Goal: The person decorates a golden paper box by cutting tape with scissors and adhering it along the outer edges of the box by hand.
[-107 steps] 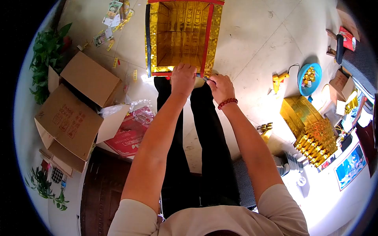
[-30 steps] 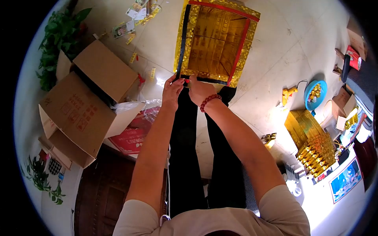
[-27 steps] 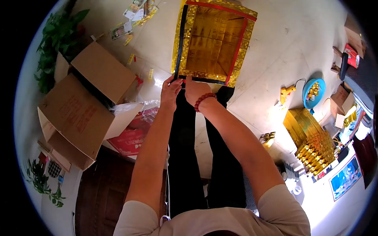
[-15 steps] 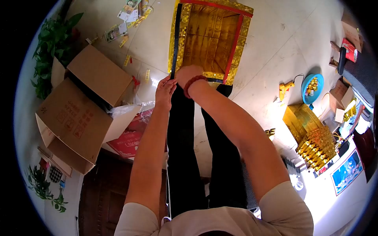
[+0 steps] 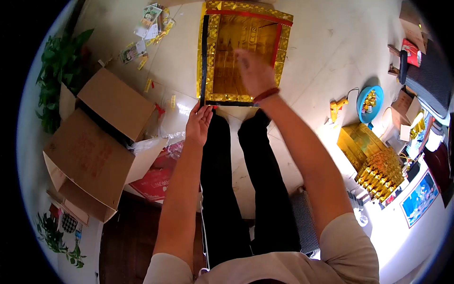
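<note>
A gold foil box (image 5: pixel 286 42) with an open top stands above my knees, its rim edged with red strips (image 5: pixel 250 16) and black strips (image 5: pixel 205 57). At its lower left corner, my left hand (image 5: pixel 198 124) has its fingers closed on the box's edge, where the black strips meet. My right hand (image 5: pixel 255 73), with a red bead bracelet (image 5: pixel 266 95) at the wrist, is over the box opening. It is blurred by motion, and whether it holds anything is hard to make out.
Cardboard boxes (image 5: pixel 90 158) and a red package (image 5: pixel 153 182) are on the left. Paper notes (image 5: pixel 133 52) lie at the upper left. On the right are a yellow glue gun (image 5: pixel 336 109), a blue basin (image 5: pixel 369 104) and a gold stack (image 5: pixel 364 146).
My right hand has lifted away from the lower left corner and moved right over the opening. The box sits slightly further left and lower in view. My left hand remains at the corner.
</note>
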Demonstrator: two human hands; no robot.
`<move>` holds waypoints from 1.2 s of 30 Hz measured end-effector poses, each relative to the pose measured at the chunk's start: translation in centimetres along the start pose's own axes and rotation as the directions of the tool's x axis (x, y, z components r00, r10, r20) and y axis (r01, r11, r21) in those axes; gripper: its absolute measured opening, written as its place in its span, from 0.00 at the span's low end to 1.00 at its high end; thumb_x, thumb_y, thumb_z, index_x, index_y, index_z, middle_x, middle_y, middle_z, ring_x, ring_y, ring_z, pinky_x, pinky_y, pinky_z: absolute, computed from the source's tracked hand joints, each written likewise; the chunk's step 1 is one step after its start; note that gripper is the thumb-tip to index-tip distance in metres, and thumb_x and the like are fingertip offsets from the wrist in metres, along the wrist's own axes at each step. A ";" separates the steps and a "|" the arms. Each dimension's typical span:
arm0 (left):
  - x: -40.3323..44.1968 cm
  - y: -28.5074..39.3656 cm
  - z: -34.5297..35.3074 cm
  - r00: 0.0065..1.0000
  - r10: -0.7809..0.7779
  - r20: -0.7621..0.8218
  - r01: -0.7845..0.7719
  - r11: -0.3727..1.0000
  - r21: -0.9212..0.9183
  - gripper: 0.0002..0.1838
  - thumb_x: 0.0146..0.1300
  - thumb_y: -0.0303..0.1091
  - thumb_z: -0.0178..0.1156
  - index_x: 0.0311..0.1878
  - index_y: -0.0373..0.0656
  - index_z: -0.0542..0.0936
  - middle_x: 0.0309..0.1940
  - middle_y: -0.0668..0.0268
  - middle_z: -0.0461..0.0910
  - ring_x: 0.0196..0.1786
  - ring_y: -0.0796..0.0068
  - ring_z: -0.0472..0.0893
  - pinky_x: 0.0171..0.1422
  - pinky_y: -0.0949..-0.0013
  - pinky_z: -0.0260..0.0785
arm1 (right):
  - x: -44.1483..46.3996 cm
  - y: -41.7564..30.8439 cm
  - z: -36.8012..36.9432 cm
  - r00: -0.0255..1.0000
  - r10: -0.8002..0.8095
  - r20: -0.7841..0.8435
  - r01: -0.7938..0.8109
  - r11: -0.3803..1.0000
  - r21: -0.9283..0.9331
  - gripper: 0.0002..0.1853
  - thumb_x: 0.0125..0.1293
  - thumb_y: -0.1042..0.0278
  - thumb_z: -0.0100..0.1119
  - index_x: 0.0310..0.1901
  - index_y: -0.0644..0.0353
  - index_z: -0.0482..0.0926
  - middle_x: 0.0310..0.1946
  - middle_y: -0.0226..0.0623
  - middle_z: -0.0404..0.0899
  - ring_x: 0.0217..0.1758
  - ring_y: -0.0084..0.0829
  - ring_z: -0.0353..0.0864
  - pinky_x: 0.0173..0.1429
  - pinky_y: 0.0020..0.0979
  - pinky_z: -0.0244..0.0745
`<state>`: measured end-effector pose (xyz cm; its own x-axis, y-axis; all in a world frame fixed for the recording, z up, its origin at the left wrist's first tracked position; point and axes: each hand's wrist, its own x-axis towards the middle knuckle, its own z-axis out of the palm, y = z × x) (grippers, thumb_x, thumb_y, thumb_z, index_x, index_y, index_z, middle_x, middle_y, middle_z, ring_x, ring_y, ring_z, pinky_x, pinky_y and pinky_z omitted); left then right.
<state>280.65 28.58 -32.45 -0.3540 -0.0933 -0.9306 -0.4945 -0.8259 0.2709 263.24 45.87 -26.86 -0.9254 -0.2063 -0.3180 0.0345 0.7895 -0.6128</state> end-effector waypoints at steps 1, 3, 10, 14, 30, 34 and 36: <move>0.5 -0.5 -0.8 0.999 -0.010 0.047 0.013 0.998 -0.064 0.18 0.63 0.25 0.56 0.56 0.40 0.67 0.49 0.59 0.76 0.57 0.63 0.75 0.66 0.63 0.67 | 1.3 2.0 -0.9 0.997 0.003 -0.078 -0.006 0.999 -0.035 0.16 0.66 0.65 0.48 0.54 0.55 0.72 0.52 0.48 0.75 0.55 0.46 0.73 0.54 0.44 0.73; 0.3 -1.0 -0.8 0.999 -0.014 0.046 0.018 0.996 -0.088 0.16 0.65 0.27 0.54 0.55 0.41 0.67 0.49 0.59 0.76 0.58 0.63 0.75 0.64 0.63 0.68 | 4.4 6.1 -2.7 0.980 0.002 -0.201 -0.037 0.984 -0.174 0.20 0.67 0.66 0.48 0.60 0.54 0.69 0.58 0.47 0.69 0.63 0.47 0.66 0.62 0.43 0.68; -0.1 -2.0 0.1 0.992 -0.099 0.075 0.117 0.949 -0.293 0.18 0.72 0.46 0.42 0.50 0.41 0.69 0.51 0.54 0.74 0.60 0.54 0.72 0.66 0.55 0.65 | 13.3 14.6 -5.8 0.974 -0.209 -0.086 0.146 0.872 -0.468 0.21 0.72 0.58 0.42 0.64 0.51 0.65 0.63 0.42 0.65 0.67 0.43 0.61 0.70 0.39 0.59; -0.1 -1.3 0.9 0.993 -0.116 -0.009 0.105 0.924 -0.367 0.25 0.70 0.56 0.42 0.49 0.40 0.70 0.54 0.51 0.72 0.60 0.54 0.71 0.67 0.53 0.64 | 12.6 13.6 -7.3 1.000 -0.003 0.015 0.011 0.859 -0.513 0.19 0.72 0.59 0.41 0.58 0.59 0.70 0.56 0.46 0.72 0.59 0.46 0.71 0.65 0.40 0.65; 4.7 10.8 9.4 0.963 0.147 0.227 -0.194 0.960 0.202 0.31 0.71 0.53 0.39 0.67 0.38 0.59 0.65 0.55 0.65 0.67 0.60 0.64 0.73 0.61 0.51 | -9.3 17.6 -7.2 0.744 0.668 -0.005 -0.592 0.664 0.457 0.19 0.71 0.59 0.41 0.56 0.59 0.74 0.47 0.43 0.78 0.36 0.33 0.79 0.43 0.32 0.74; 4.3 10.4 8.7 0.995 0.016 0.096 -0.059 0.881 0.469 0.29 0.72 0.53 0.36 0.67 0.44 0.62 0.67 0.60 0.64 0.69 0.62 0.63 0.74 0.64 0.48 | -9.9 19.1 -6.6 0.761 0.642 -0.097 -0.560 0.725 0.400 0.18 0.71 0.61 0.43 0.56 0.60 0.74 0.44 0.39 0.79 0.26 0.26 0.76 0.38 0.27 0.74; 5.5 8.3 6.1 0.984 -0.180 -0.015 0.161 0.836 0.524 0.27 0.73 0.55 0.32 0.64 0.53 0.67 0.66 0.65 0.65 0.69 0.65 0.61 0.73 0.54 0.44 | -9.3 19.7 -6.6 0.764 0.630 -0.142 -0.554 0.752 0.357 0.18 0.70 0.61 0.44 0.56 0.60 0.74 0.43 0.39 0.80 0.24 0.26 0.75 0.37 0.27 0.74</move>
<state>269.75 24.55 -33.79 -0.2474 0.0491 -0.9677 -0.8865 -0.4146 0.2056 269.99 67.15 -31.18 -0.7386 0.4214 -0.5262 0.6732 0.5020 -0.5429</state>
